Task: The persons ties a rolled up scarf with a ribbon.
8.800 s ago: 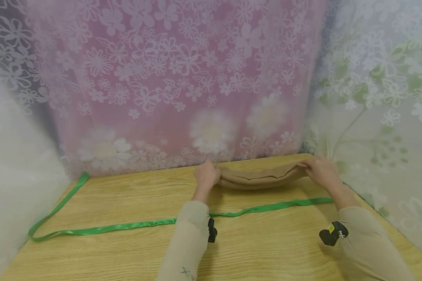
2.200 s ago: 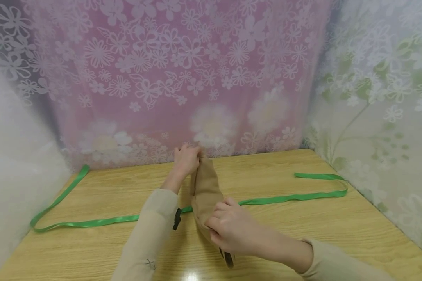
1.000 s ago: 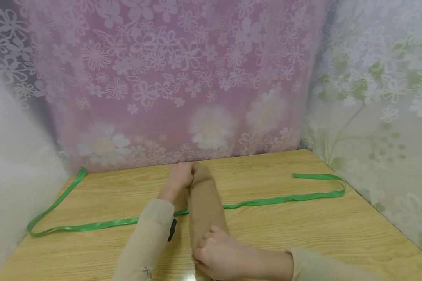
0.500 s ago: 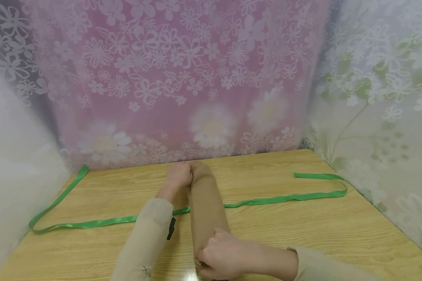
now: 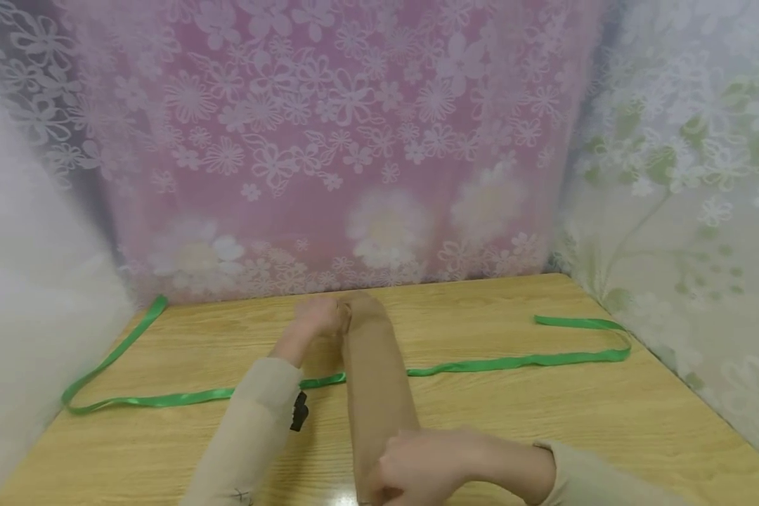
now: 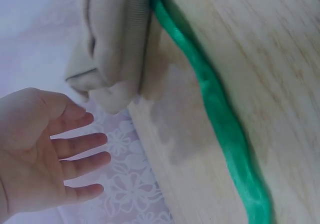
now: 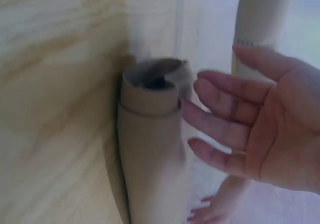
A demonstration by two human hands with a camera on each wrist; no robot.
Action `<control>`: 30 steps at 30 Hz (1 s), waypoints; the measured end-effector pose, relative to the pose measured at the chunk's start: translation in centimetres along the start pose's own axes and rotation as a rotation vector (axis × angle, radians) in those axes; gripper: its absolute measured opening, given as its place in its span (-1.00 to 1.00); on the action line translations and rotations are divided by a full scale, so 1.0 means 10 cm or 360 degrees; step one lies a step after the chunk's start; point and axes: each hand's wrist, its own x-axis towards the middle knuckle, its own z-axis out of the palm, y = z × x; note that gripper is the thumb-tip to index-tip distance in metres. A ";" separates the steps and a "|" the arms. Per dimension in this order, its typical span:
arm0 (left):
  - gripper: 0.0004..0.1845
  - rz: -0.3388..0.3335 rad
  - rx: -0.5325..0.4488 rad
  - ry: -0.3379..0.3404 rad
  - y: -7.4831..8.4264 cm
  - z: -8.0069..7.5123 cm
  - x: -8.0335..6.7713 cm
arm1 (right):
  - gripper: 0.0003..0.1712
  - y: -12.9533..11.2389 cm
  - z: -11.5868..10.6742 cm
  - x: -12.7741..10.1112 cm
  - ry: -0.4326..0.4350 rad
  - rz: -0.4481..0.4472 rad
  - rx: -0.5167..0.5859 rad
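A long bundle of folded tan fabric [image 5: 379, 379] lies on the table, its middle crossing over a green ribbon [image 5: 500, 364]. At its far end is my left hand [image 5: 319, 316]; the left wrist view shows those fingers [image 6: 82, 144] spread and loosely bent, with a small gap to the fabric [image 6: 112, 34]. My right hand [image 5: 424, 460] is at the near end. In the right wrist view its relaxed fingers [image 7: 220, 119] are beside the rolled, hollow end of the fabric [image 7: 152, 149], holding nothing; whether a fingertip touches is unclear.
The wood-grain table [image 5: 512, 422] is bounded by a pink flowered curtain [image 5: 354, 140] at the back and pale sheets at both sides. The ribbon's left end curves to the back left corner; its right end doubles back near the right edge.
Earlier both hands held the fabric up sideways behind the ribbon, then turned it lengthwise and laid it across the ribbon. Since half a second ago, the fingers have loosened from both ends.
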 end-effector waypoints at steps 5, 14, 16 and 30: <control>-0.71 0.0075 0.0035 0.0013 -0.08 -0.10 -0.10 | -0.77 0.09 -0.10 -0.09 -0.0056 0.0001 0.0240; -0.59 0.0210 0.0084 0.0089 -0.14 -0.17 -0.34 | -0.89 0.26 -0.17 -0.22 0.0146 0.0157 0.0192; -0.55 0.0236 0.0073 0.0110 -0.14 -0.17 -0.41 | -0.91 0.30 -0.19 -0.26 0.0203 0.0196 0.0175; -0.48 0.0368 0.0346 0.0149 -0.10 0.04 -0.77 | -0.86 0.74 -0.07 -0.50 0.0553 0.0623 0.0180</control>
